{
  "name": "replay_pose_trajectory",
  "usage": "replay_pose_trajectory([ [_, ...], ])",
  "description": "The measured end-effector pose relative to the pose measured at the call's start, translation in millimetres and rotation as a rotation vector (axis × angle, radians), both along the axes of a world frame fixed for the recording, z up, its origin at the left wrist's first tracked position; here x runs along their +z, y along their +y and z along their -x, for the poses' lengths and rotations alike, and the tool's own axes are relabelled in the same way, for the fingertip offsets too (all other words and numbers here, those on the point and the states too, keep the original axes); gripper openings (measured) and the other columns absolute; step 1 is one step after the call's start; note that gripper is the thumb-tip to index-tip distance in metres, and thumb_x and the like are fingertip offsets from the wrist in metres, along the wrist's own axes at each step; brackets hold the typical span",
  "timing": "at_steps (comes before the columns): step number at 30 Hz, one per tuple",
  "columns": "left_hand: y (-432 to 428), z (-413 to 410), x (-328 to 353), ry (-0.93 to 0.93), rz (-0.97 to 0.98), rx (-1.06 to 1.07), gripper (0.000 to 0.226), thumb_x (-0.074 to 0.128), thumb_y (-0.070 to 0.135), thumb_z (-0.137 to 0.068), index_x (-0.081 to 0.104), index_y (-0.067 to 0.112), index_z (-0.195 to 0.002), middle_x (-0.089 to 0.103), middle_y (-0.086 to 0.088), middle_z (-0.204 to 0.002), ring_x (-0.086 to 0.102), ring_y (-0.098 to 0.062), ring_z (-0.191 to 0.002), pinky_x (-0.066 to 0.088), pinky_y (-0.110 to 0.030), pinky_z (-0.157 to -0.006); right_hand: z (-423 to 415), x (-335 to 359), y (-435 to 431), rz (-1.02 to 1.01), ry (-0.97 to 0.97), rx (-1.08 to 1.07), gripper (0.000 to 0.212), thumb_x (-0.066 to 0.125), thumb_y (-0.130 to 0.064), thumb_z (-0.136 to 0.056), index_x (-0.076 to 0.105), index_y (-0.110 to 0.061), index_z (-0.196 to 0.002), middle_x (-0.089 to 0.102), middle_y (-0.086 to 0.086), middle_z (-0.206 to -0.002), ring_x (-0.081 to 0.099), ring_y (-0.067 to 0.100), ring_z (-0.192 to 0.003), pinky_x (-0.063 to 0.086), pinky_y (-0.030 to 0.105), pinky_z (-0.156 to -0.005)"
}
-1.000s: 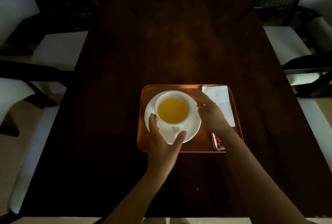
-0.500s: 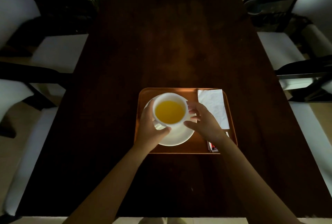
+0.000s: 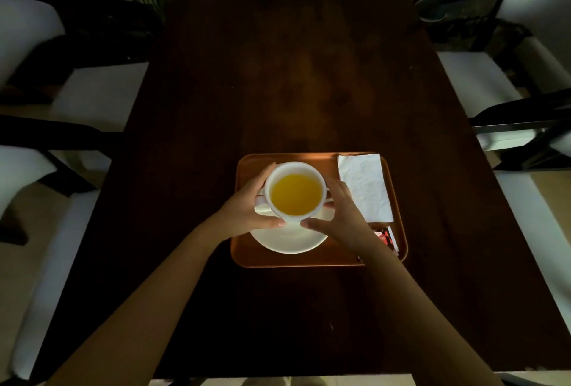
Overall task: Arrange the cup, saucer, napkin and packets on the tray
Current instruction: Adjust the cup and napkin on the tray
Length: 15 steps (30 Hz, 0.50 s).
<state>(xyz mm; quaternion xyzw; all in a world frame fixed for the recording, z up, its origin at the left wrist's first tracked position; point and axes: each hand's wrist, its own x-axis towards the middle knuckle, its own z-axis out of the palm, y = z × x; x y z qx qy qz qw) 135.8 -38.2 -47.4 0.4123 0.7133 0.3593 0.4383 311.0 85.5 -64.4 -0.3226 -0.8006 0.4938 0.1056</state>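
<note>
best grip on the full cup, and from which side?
Cup brimful of yellow liquid: take its side walls below the rim, level, one hand from each flank, as the left hand and right hand do now. Avoid one-handed top grabs; tilting spills.

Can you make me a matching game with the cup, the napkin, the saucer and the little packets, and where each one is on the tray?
Things:
1. cup
2. napkin
3. saucer
4. packets

Places:
A. far right corner of the tray
B. held between the left hand and right hand
C. near right corner, partly behind the right wrist
D. under the cup, near edge showing

Pairs: 1-B, 2-A, 3-D, 4-C
</note>
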Motion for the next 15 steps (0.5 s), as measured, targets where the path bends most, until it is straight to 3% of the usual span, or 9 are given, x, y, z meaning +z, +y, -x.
replay_pose_trajectory([
  [3,1,4,2,0.004,0.008,-0.025,0.105,0.081,0.019,-0.064,0.012,0.039,-0.141,0.029,0.007,-0.150,0.034,-0.006,-0.132,0.034,-0.024,-0.104,0,-5,-7,-0.018,0.022,-0.043,0.091,0.082,-0.030,-0.064,0.028,-0.028,-0.136,0.035,0.002,-0.140,0.040,0.006,-0.111,0.032,0.003,-0.075],
  [6,0,8,1,0.008,0.004,-0.040,0.104,0.081,0.017,-0.064,0.014,0.036,-0.142,0.032,0.009,-0.148,0.037,0.000,-0.128,0.036,-0.006,-0.091,2,-7,-13,-0.008,0.032,-0.073,0.092,0.082,-0.030,-0.063,0.027,-0.027,-0.137,0.035,0.002,-0.139,0.042,0.007,-0.111,0.033,0.003,-0.075],
  [10,-5,10,1,-0.011,0.000,-0.041,0.103,0.081,0.018,-0.064,0.015,0.044,-0.139,0.034,0.012,-0.146,0.038,0.000,-0.128,0.036,-0.019,-0.099,3,-8,-18,-0.015,0.034,-0.076,0.091,0.082,-0.032,-0.064,0.028,-0.025,-0.137,0.035,0.003,-0.138,0.041,0.011,-0.116,0.041,0.018,-0.085],
  [13,-6,9,2,-0.006,-0.032,-0.064,0.097,0.081,0.016,-0.064,0.021,0.063,-0.125,0.038,0.028,-0.135,0.040,0.015,-0.120,0.038,-0.005,-0.090,2,-6,-21,-0.015,0.018,-0.082,0.091,0.081,-0.033,-0.065,0.027,-0.025,-0.137,0.035,0.003,-0.138,0.042,0.015,-0.119,0.043,0.026,-0.089],
  [15,-7,9,2,0.006,-0.034,-0.083,0.098,0.080,0.015,-0.065,0.019,0.061,-0.127,0.036,0.028,-0.136,0.038,0.023,-0.115,0.037,0.001,-0.086,2,-4,-23,-0.008,0.004,-0.081,0.091,0.080,-0.032,-0.066,0.026,-0.025,-0.138,0.034,0.003,-0.140,0.040,0.016,-0.121,0.043,0.027,-0.091],
])
